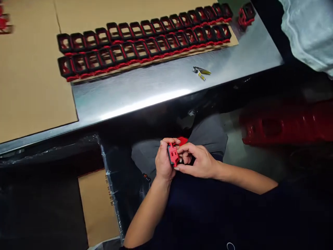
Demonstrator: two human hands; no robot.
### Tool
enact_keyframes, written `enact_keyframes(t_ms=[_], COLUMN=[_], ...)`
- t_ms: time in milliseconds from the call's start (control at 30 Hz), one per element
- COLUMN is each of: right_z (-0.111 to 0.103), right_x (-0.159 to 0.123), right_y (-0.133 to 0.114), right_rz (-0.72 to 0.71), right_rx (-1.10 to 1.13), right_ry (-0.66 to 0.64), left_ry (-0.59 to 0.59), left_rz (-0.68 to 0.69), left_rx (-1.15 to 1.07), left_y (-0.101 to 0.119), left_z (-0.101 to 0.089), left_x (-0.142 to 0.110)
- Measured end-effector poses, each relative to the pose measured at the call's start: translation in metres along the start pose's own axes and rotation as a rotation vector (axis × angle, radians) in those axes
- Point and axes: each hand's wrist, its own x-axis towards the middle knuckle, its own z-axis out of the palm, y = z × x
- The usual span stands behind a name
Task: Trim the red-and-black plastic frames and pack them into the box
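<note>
Above my lap, my left hand [164, 161] is closed around a small red and black plastic frame [173, 155], its red side facing up. My right hand [197, 159] reaches in from the right, thumb and index finger pinching at the right edge of the same frame. Part of its fingers curl behind the piece and are hidden. On the table beyond, two rows of like black and red frames [130, 50] stand close together, and one more frame [246, 15] sits apart at the far right.
A nail clipper [201, 72] lies on the metal tabletop [145, 88]. Brown cardboard [33, 76] covers its left part. To the right is a glossy red plastic object [286, 125], and white cloth-like material [309, 34] at upper right. A cardboard box piece [99, 208] is lower left.
</note>
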Motion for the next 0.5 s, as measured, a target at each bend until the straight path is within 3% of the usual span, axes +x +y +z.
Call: enact_keyframes(t_ms=[133, 333, 500], right_z=[-0.002, -0.011, -0.012], right_x=[-0.009, -0.005, 0.002], right_y=[0.0, -0.006, -0.006], right_rz=[0.027, 0.36, 0.616], right_rx=[0.079, 0.502, 0.812], right_ry=[-0.021, -0.275, -0.345], left_ry=[0.003, 0.017, -0.042], left_rz=[0.048, 0.161, 0.145], left_rx=[0.125, 0.284, 0.27], left_y=[-0.006, -0.007, -0.006], left_z=[-0.003, -0.014, -0.019], left_x=[-0.005, -0.006, -0.009])
